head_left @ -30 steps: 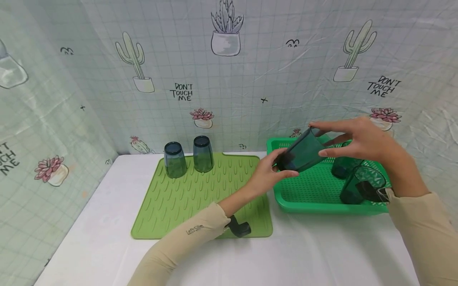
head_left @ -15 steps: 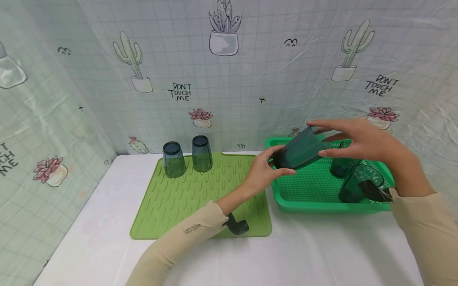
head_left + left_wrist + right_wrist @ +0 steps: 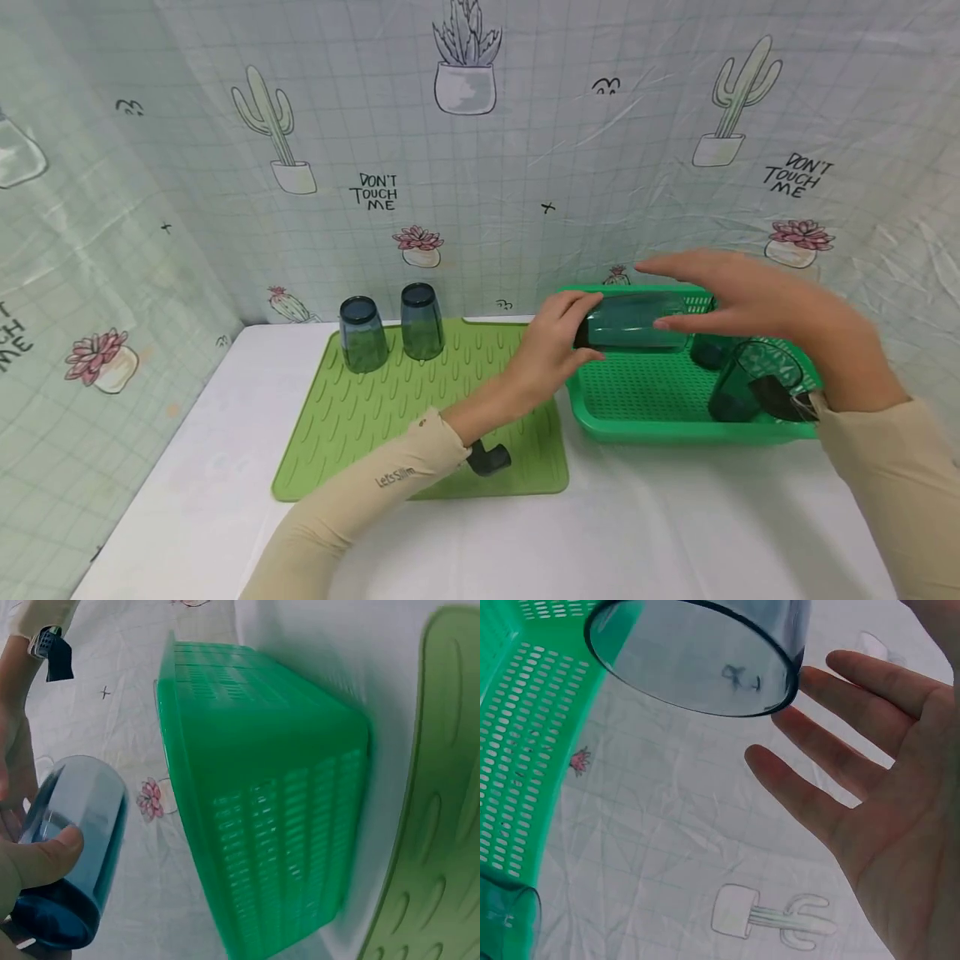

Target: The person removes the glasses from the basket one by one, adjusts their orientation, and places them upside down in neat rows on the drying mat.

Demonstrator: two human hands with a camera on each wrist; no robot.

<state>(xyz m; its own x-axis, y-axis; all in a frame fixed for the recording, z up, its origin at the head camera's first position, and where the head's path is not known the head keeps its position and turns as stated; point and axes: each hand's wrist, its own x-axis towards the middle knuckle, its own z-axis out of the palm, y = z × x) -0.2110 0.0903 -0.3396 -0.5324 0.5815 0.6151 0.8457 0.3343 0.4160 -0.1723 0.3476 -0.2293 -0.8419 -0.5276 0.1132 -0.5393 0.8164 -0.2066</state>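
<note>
A blue-tinted drinking glass (image 3: 637, 323) lies sideways in the air above the basket, its mouth toward the right. My left hand (image 3: 547, 346) grips it around the thick base, with the thumb (image 3: 56, 855) across the side in the left wrist view. Around the mouth end, my right hand (image 3: 765, 292) has its fingers spread straight; in the right wrist view the fingertips (image 3: 784, 716) are right at the rim of the glass. Two more glasses stand upside down on the green drying mat (image 3: 442, 417), a left one (image 3: 363, 337) and a right one (image 3: 423, 325).
The green plastic basket (image 3: 660, 432) stands right of the mat, with a front glass (image 3: 735, 400) and a rear glass (image 3: 708, 353) at its right end, partly behind the right hand. A patterned cloth (image 3: 540, 150) hangs behind the white table (image 3: 600, 517).
The glass has turned from a slant to nearly level, its mouth end lowered. My left hand has rotated with it, and the right fingers have come off the rim and straightened.
</note>
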